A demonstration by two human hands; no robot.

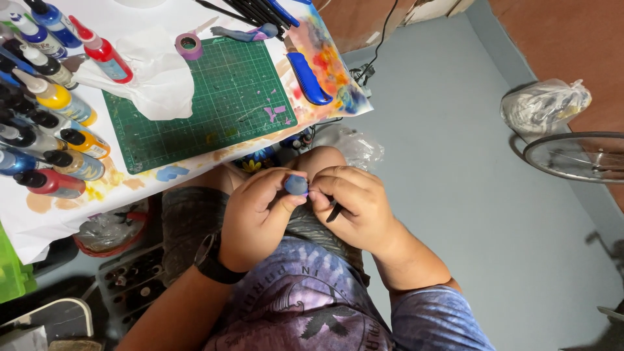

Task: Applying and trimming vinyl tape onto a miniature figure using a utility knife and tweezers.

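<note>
I count one green gridded cutting mat (pixel 201 104), one purple tape roll (pixel 189 45), one blue-handled craft knife (pixel 307 78), one small blue clay ball (pixel 296 185), and two hands.

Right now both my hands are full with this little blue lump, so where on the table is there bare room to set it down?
The middle of the green cutting mat is bare, bordered by the white tissue, the tape roll and the blue knife. The left edge is crowded with paint bottles.
</note>
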